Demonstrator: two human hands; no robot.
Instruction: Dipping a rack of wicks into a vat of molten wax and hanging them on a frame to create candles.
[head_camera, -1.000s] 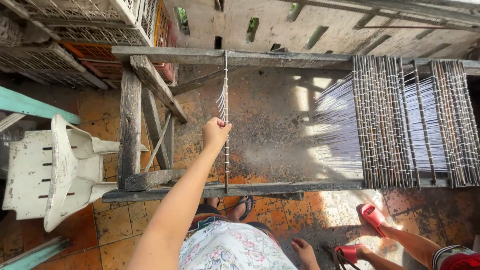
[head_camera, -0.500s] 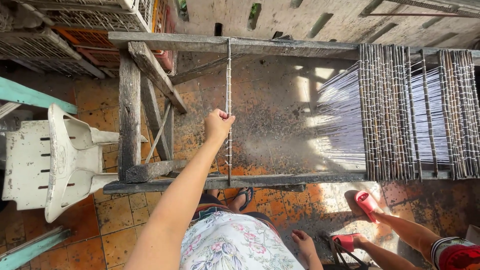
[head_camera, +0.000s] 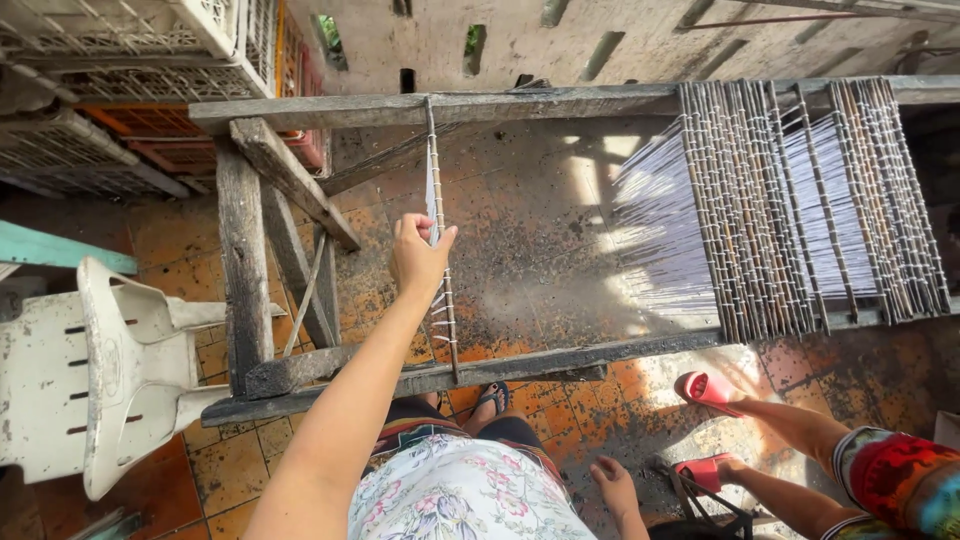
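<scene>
Orange, soot-stained floor tiles (head_camera: 250, 440) spread below us as we look down from a head camera. Nearest, our right hand (head_camera: 617, 487) hangs low by our floral skirt, fingers loosely curled and holding nothing that we can see. Beside it, another person's feet in 2 red sandals (head_camera: 706, 390) rest on the tiles.

Our left hand (head_camera: 418, 252) reaches forward and grips, fingers wrapped around it, a thin dark stick hung with white threads (head_camera: 438, 240). This stick lies across the weathered grey wooden frame (head_camera: 245, 260), its long axis running from the near beam to the far beam, pointing away from us, with its near end resting on the near beam.

Further right on the same frame, a dense row of similar thread-hung sticks (head_camera: 800, 200) lies side by side, parallel to ours. We judge that portion done. Between our stick and that row, a wide stretch of frame stands open, so much seems left.

At left, a white plastic chair (head_camera: 100, 370) lies tipped. Beyond, stacked plastic crates (head_camera: 120, 70) and a pale wall.
</scene>
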